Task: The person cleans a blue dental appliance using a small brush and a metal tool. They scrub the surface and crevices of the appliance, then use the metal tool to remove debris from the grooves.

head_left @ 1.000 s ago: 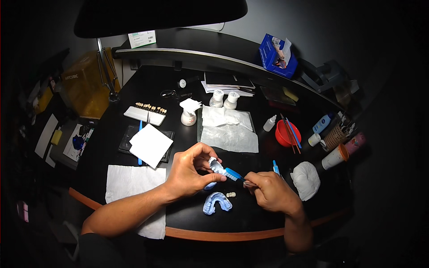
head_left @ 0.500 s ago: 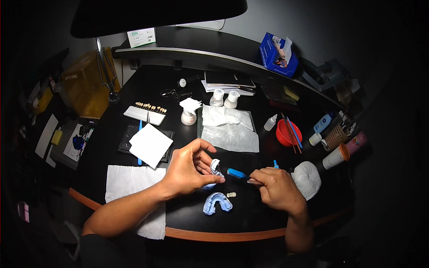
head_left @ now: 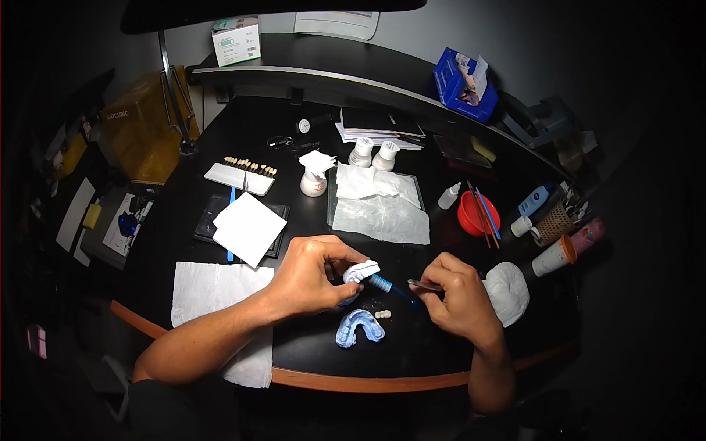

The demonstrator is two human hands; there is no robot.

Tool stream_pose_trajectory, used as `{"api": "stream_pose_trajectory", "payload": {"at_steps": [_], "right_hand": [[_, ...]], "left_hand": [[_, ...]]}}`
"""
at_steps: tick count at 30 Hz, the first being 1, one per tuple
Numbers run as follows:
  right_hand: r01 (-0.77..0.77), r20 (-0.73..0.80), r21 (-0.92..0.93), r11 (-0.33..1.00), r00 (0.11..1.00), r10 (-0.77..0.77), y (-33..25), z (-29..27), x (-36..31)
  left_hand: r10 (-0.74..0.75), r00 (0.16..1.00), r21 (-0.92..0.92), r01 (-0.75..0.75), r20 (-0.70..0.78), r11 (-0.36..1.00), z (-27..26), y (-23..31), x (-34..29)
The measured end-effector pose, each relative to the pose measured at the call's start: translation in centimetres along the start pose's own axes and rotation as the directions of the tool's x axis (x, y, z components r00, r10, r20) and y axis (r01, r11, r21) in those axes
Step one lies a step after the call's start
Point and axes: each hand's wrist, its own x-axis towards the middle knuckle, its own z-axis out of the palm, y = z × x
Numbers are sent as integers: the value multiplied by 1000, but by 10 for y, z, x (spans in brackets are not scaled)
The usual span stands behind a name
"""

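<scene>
My left hand [head_left: 310, 278] grips a blue-and-white dental cast [head_left: 359, 273] between thumb and fingers, tilted above the table. A brush with blue bristles [head_left: 380, 283] meets the cast's right side, its dark blue handle running back to my right hand [head_left: 457, 300]. That hand is closed round the brush, and a slim metal instrument [head_left: 424, 285] also juts from its fingers. Below the cast lies a blue horseshoe-shaped dental mould [head_left: 359, 328]. Next to it sit a few joined tooth-coloured crowns [head_left: 383, 314], with pale crumbs scattered just above them.
At right are a white lump of tissue [head_left: 506, 294], a red bowl [head_left: 478, 213] with brushes across it, and a dropper bottle [head_left: 448, 195]. Paper sheets [head_left: 380, 220], a tooth shade guide [head_left: 240, 176], a white pad [head_left: 250, 229] and a dispenser jar [head_left: 313, 184] stand beyond my hands.
The brush has moved left and now touches the cast. My left hand has turned the cast, bringing its white part over to the right. Crumbs now show on the table below.
</scene>
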Motion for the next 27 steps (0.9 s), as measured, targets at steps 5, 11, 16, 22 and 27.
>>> {"api": "stream_pose_trajectory", "payload": {"at_steps": [5,11,16,22,27], "right_hand": [[166,-217,259,952,970,-110,-9,5,6],[319,-371,358,878,911,-180,-8,6,8],[360,-537,305,882,830,-152,0,11,8],[89,-363,434,897,928,83,5,10,0],[330,-491,455,827,868,-76,-4,22,7]], "left_hand": [[93,990,-53,-88,106,995,-1,4,-1],[237,967,-35,-235,92,971,3,-3,0],[262,961,-69,-257,86,964,2,-4,1],[196,981,-153,-193,5,969,4,-2,1],[236,968,-90,-243,-83,966,7,-8,1]]}}
